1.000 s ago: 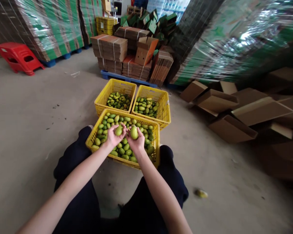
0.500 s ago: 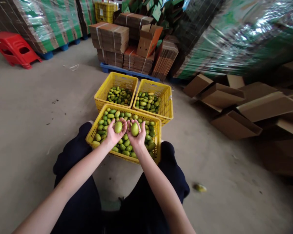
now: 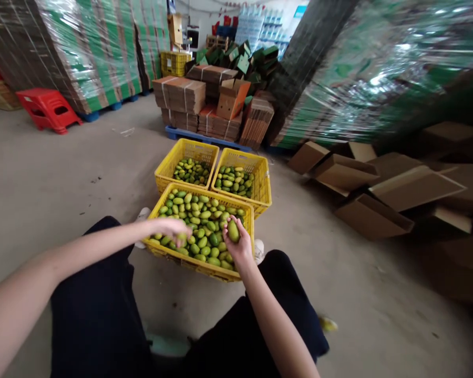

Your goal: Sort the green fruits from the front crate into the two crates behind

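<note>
My right hand [image 3: 239,242] is cupped palm up around a green mango [image 3: 233,231], over the right side of the front yellow crate [image 3: 201,266]. Blurred by motion, my left hand [image 3: 171,229] is turned palm down above the left part of that crate. Its fingers curl round another mango [image 3: 181,237], which is smeared too. Many green and yellowish mangoes [image 3: 202,242] fill the front crate, which stands on the floor between my feet.
Two more yellow crates, a left one [image 3: 166,167] and a right one [image 3: 263,181], hold mangoes behind the front crate. Bundled flat cartons [image 3: 181,95] sit on a blue pallet. Open cardboard boxes [image 3: 372,215] lie at right, a red stool [image 3: 49,107] stands at left.
My hands have parted: the left has turned over from palm up and moved left and down, while the right has shifted right with its mango. The view has tilted up.
</note>
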A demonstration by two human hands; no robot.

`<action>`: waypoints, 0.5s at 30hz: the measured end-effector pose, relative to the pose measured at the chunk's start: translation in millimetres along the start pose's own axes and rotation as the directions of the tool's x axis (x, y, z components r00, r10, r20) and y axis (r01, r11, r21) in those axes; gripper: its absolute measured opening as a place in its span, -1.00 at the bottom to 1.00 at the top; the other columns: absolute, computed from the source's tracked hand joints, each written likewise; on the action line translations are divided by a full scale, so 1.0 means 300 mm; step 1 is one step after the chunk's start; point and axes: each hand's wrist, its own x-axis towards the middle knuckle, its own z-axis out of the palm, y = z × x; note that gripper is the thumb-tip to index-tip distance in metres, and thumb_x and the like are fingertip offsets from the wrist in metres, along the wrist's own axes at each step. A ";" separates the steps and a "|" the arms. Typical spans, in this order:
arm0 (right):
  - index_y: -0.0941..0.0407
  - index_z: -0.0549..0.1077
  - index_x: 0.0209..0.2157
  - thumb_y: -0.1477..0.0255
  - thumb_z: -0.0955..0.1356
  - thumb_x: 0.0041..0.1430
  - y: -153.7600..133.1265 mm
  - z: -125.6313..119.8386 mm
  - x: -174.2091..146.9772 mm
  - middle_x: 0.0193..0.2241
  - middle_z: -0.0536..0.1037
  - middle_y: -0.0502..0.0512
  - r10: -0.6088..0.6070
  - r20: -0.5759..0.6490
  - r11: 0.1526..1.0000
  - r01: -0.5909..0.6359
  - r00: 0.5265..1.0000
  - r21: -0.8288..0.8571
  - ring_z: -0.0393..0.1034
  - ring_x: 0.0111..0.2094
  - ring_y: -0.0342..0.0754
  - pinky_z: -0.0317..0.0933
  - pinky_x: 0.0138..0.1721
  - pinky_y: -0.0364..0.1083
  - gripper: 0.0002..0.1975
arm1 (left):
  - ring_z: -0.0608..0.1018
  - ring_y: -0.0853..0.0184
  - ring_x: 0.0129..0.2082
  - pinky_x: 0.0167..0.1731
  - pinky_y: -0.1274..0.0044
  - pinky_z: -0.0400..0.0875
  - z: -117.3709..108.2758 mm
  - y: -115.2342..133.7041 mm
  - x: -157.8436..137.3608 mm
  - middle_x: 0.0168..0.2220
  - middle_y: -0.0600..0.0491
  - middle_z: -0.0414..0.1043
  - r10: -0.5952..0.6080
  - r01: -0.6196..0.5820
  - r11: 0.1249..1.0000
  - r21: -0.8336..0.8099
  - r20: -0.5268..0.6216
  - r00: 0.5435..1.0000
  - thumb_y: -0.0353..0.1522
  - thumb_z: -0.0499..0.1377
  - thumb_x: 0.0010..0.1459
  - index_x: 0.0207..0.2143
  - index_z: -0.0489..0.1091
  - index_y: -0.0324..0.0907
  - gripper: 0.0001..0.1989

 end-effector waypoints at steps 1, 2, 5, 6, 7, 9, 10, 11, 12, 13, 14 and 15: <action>0.08 0.49 -0.29 0.43 0.40 0.10 -0.011 -0.013 -0.009 -0.39 0.56 -0.04 -0.006 -0.002 1.000 0.006 1.000 -0.016 0.43 -0.45 -0.17 0.36 -0.50 -0.22 -0.90 | 0.46 -0.03 0.14 -0.11 0.21 0.49 -0.004 0.093 0.046 0.02 -0.26 0.48 0.030 -0.027 0.997 0.071 -0.033 0.999 -0.20 0.06 0.25 -0.07 0.43 -0.23 -0.65; 0.07 0.49 -0.28 0.40 0.40 0.10 -0.021 -0.027 -0.019 -0.39 0.56 -0.03 -0.007 -0.004 0.999 0.007 1.000 -0.037 0.43 -0.45 -0.15 0.36 -0.50 -0.20 -0.88 | 0.33 -0.03 0.25 0.00 0.20 0.42 -0.014 0.173 0.086 0.15 -0.27 0.37 0.079 -0.070 0.989 0.129 -0.067 0.995 -0.18 0.08 0.25 0.01 0.39 -0.22 -0.61; 0.07 0.49 -0.25 0.34 0.41 0.03 -0.039 -0.076 -0.052 -0.35 0.58 0.03 0.013 0.007 0.992 -0.012 1.000 -0.129 0.45 -0.44 -0.10 0.35 -0.51 -0.16 -0.79 | 0.00 0.12 0.41 0.25 0.28 0.14 -0.074 0.259 0.145 0.38 -0.23 0.00 0.386 -0.230 0.765 0.602 -0.142 0.912 -0.23 -0.10 0.34 0.25 0.17 -0.23 -0.50; 0.08 0.48 -0.24 0.35 0.41 0.00 -0.038 -0.097 -0.062 -0.34 0.59 0.04 0.025 0.019 0.987 -0.021 1.000 -0.162 0.45 -0.44 -0.10 0.33 -0.52 -0.15 -0.77 | -0.04 0.11 0.42 0.27 0.28 0.09 -0.097 0.224 0.147 0.39 -0.23 -0.05 0.435 -0.164 0.508 0.845 -0.088 0.896 -0.25 -0.19 0.35 0.27 0.13 -0.27 -0.48; 0.09 0.47 -0.24 0.37 0.41 -0.03 -0.031 -0.121 -0.071 -0.34 0.58 0.05 0.043 0.033 0.979 -0.036 0.999 -0.200 0.44 -0.46 -0.10 0.31 -0.54 -0.15 -0.74 | -0.02 0.10 0.41 0.28 0.29 0.04 -0.117 0.162 0.143 0.38 -0.23 -0.01 0.409 -0.142 0.434 0.890 -0.054 0.911 -0.29 -0.15 0.33 0.23 0.20 -0.28 -0.50; 0.10 0.45 -0.20 0.38 0.38 -0.08 -0.002 -0.177 -0.088 -0.33 0.57 0.08 0.097 0.069 0.954 -0.073 0.993 -0.292 0.44 -0.50 -0.09 0.27 -0.58 -0.15 -0.68 | 0.23 0.08 0.31 0.23 0.34 0.14 -0.147 -0.016 0.131 0.25 -0.23 0.26 0.330 -0.117 0.356 0.927 -0.007 0.944 -0.31 -0.07 0.28 0.09 0.38 -0.28 -0.57; 0.10 0.42 -0.18 0.37 0.36 -0.11 0.022 -0.208 -0.097 -0.33 0.57 0.08 0.142 0.081 0.931 -0.105 0.987 -0.350 0.44 -0.52 -0.08 0.25 -0.60 -0.15 -0.64 | 0.35 0.08 0.24 0.18 0.33 0.21 -0.157 -0.112 0.125 0.16 -0.24 0.38 0.283 -0.097 0.317 0.943 0.003 0.959 -0.31 -0.05 0.26 0.02 0.43 -0.27 -0.59; 0.09 0.39 -0.17 0.37 0.34 -0.13 0.050 -0.239 -0.109 -0.34 0.57 0.08 0.191 0.085 0.900 -0.140 0.978 -0.412 0.44 -0.55 -0.08 0.24 -0.61 -0.15 -0.61 | 0.42 0.07 0.17 0.13 0.32 0.26 -0.166 -0.202 0.122 0.09 -0.24 0.44 0.237 -0.077 0.276 0.958 0.009 0.971 -0.31 -0.04 0.24 -0.05 0.47 -0.27 -0.61; 0.09 0.37 -0.16 0.38 0.32 -0.16 0.082 -0.269 -0.124 -0.35 0.56 0.07 0.244 0.079 0.860 -0.178 0.967 -0.479 0.44 -0.57 -0.08 0.23 -0.62 -0.14 -0.58 | 0.48 0.05 0.11 0.07 0.29 0.31 -0.173 -0.280 0.122 0.03 -0.24 0.48 0.192 -0.057 0.236 0.970 0.011 0.981 -0.30 -0.04 0.22 -0.11 0.49 -0.26 -0.63; 0.09 0.35 -0.17 0.38 0.30 -0.20 0.117 -0.295 -0.143 -0.38 0.55 0.05 0.299 0.061 0.810 -0.219 0.952 -0.545 0.43 -0.61 -0.08 0.22 -0.64 -0.14 -0.57 | 0.50 0.01 0.07 0.02 0.25 0.34 -0.180 -0.342 0.124 -0.01 -0.28 0.50 0.154 -0.042 0.197 0.980 0.012 0.988 -0.29 -0.04 0.21 -0.18 0.51 -0.26 -0.63; 0.10 0.33 -0.19 0.40 0.29 -0.24 0.152 -0.316 -0.165 -0.42 0.54 0.03 0.362 0.034 0.748 -0.269 0.932 -0.606 0.41 -0.64 -0.09 0.21 -0.66 -0.15 -0.56 | 0.51 -0.03 0.05 0.00 0.21 0.34 -0.186 -0.386 0.129 -0.05 -0.31 0.52 0.124 -0.037 0.158 0.987 0.017 0.992 -0.29 -0.06 0.21 -0.23 0.52 -0.27 -0.62; 0.12 0.33 -0.22 0.42 0.28 -0.27 0.187 -0.330 -0.190 -0.47 0.53 0.01 0.435 -0.005 0.675 -0.329 0.900 -0.660 0.39 -0.68 -0.09 0.20 -0.68 -0.16 -0.57 | 0.51 -0.06 0.04 -0.02 0.18 0.33 -0.191 -0.415 0.137 -0.08 -0.34 0.52 0.102 -0.049 0.137 0.989 0.035 0.994 -0.28 -0.07 0.21 -0.27 0.52 -0.27 -0.61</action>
